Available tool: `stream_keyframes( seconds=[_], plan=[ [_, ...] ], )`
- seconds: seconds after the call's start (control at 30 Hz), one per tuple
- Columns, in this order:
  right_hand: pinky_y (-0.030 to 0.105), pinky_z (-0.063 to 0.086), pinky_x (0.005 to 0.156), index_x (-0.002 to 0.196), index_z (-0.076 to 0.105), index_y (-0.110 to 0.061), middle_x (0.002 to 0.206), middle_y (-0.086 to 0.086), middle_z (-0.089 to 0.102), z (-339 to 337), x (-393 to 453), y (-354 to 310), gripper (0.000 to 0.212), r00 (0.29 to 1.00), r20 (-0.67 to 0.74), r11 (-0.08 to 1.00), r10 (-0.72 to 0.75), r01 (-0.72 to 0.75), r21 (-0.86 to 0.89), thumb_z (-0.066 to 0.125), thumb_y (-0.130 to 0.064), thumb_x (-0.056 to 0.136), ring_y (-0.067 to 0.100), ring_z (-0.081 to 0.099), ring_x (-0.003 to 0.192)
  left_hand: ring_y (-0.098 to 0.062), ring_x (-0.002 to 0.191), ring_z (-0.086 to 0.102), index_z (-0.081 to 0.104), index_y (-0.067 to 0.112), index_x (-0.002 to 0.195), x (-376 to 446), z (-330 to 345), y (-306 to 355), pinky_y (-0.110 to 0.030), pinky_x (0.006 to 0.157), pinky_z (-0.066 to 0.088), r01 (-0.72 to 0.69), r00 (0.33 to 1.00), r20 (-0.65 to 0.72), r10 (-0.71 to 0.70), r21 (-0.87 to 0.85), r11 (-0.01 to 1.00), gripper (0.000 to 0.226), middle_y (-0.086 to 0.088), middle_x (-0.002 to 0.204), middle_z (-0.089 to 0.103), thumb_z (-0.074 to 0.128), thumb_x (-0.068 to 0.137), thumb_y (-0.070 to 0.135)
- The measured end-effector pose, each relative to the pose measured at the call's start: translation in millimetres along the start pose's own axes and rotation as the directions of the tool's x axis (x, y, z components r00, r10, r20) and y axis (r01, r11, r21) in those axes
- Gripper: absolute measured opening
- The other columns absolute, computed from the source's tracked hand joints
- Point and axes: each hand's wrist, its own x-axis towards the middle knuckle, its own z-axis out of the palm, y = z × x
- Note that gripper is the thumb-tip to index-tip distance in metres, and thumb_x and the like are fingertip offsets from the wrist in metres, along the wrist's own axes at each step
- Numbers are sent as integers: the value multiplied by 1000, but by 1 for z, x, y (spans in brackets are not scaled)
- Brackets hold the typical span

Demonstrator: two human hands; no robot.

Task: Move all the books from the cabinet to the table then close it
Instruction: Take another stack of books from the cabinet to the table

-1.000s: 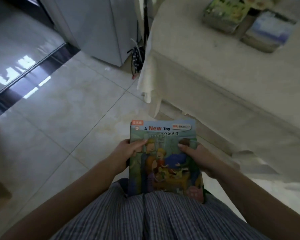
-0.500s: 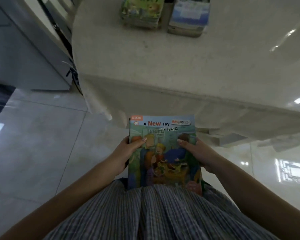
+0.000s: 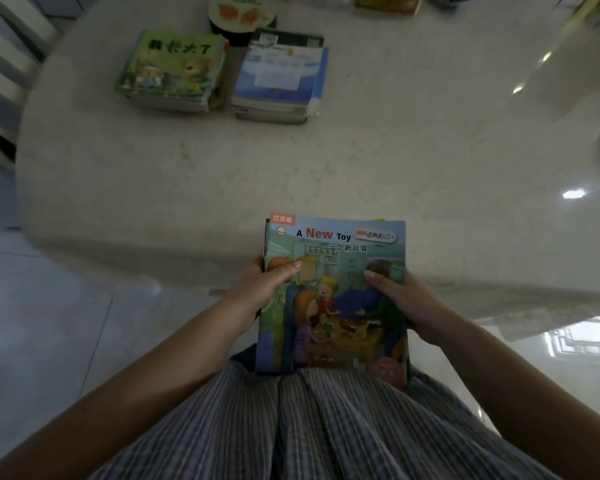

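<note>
Now nearer the surface [image 3: 395, 161], top edge over its rim: books [image 3: 333, 299], lower centre, gripped by left hand [image 3: 257, 292] and right hand [image 3: 409, 306], fingers wrapped beneath, thumbs pressed on the cover.

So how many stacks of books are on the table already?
2. A green-covered stack sits at the far side of the table, and a blue-covered stack is right beside it. More may lie beyond the frame's top edge.

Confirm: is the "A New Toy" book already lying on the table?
No. The "A New Toy" book is held in both hands, left hand and right hand, at the table edge.
</note>
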Motion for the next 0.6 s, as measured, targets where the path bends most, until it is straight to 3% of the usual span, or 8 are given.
stream_keyframes(
  seconds=[0.07,0.17,0.23,0.37,0.43,0.53,0.6],
  plan=[
    [43,58,81,115,59,-20,108,5,71,-16,8,-11,43,1000,-20,1000,-14,14,7,67,-43,80,24,69,95,-15,98,61,53,18,123,11,15,16,-34,82,52,-27,1000,-13,27,17,999,44,0,110,64,69,84,30],
    [32,58,69,103,62,-25,99,0,71,-33,19,-32,21,998,-39,999,-40,40,11,62,-37,86,18,69,88,-20,102,63,56,17,120,31,31,40,-37,89,52,-42,999,-20,43,58,997,40,-3,111,66,69,84,29],
    [32,57,68,99,62,-27,100,1,71,-42,30,-42,15,998,-48,998,-43,44,34,61,-35,87,19,69,89,-19,100,63,58,19,114,45,37,55,-35,88,52,-56,998,-4,56,84,995,31,-2,107,66,68,85,27],
    [37,59,74,103,62,-25,102,4,72,-53,51,-62,21,996,-85,997,-12,18,72,63,-37,86,22,70,90,-12,90,62,56,17,110,75,47,85,-27,70,49,-85,996,26,83,103,991,27,3,97,65,66,86,23],
    [40,59,76,107,61,-22,103,6,72,-60,63,-70,30,992,-126,996,5,7,92,66,-40,83,23,71,89,-16,92,64,57,17,110,90,53,100,-27,70,50,-77,996,54,71,112,991,26,0,98,66,66,86,22],
    [46,59,77,121,53,-18,111,8,69,-71,83,-84,64,983,-179,992,31,-9,122,73,-53,71,27,70,93,-18,90,64,60,15,108,114,63,123,-26,69,50,-82,994,79,72,130,988,24,-1,96,67,67,86,21],
    [42,60,73,122,52,-17,111,9,69,-78,92,-93,60,980,-197,988,30,1,155,70,-49,76,27,70,94,-20,92,64,60,12,112,129,68,135,-29,74,52,-87,994,78,76,139,986,28,-4,100,67,67,86,21]
  ],
)
